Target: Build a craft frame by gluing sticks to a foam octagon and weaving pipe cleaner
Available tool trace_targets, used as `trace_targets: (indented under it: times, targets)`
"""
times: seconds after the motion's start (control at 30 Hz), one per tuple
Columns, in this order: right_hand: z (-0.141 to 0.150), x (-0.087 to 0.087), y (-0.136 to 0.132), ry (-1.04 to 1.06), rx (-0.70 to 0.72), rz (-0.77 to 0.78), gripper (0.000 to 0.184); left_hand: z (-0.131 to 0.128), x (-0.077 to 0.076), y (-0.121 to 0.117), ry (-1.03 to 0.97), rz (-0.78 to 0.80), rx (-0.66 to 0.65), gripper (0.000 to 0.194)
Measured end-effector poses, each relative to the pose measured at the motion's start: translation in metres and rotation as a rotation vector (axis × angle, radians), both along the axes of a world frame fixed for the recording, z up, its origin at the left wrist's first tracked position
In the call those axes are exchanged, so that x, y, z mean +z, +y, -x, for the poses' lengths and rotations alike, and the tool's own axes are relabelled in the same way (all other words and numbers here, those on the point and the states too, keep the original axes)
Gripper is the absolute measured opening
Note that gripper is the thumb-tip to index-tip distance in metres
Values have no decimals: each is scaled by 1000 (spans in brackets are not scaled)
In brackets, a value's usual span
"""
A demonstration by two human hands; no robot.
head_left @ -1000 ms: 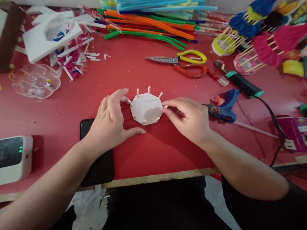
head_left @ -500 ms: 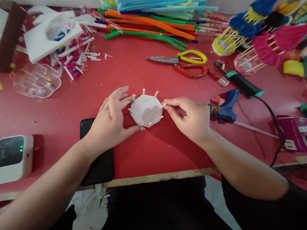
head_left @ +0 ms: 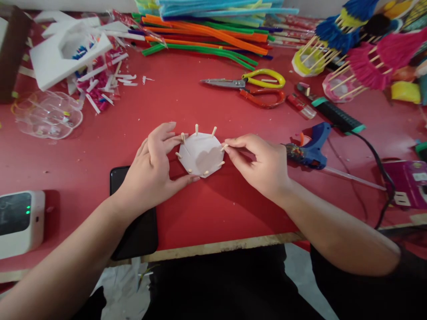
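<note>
Black phone [head_left: 142, 235]: nearest, 7 o'clock from the white base [head_left: 200, 153].
Left hand [head_left: 151, 160]: thumb and fingers spread apart around the base's 9 o'clock side.
Right hand [head_left: 262, 164]: pinching a stick [head_left: 224, 148]; sideways pressure could loosen it.
White base: between both hands.
Glue gun [head_left: 315, 150]: 3 o'clock; if hot, could burn straying knuckles.

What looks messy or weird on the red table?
White strips and pink bits lie jumbled near the white foam sheet with a hole, and small white scraps lie loose on the red tabletop. The blue plastic glue gun has a dark, crusty front end. The flat, white, eight-sided piece ringed with wooden sticks looks fine.
</note>
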State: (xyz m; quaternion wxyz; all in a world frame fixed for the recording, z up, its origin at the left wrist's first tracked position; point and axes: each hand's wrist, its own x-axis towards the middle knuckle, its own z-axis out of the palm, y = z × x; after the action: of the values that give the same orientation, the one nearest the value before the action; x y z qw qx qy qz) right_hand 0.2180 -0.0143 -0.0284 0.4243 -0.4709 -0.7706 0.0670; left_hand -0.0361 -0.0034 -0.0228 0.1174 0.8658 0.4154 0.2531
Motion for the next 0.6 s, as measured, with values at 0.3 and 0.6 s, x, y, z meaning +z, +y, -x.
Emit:
trace_targets:
  times: [0.3, 0.6]
  targets:
    - [0, 12, -5, 98, 100, 53, 30, -1, 1, -4, 78, -124, 57, 86]
    - [1, 14, -2, -9, 196, 43, 9, -2, 4, -6, 52, -19, 44, 105]
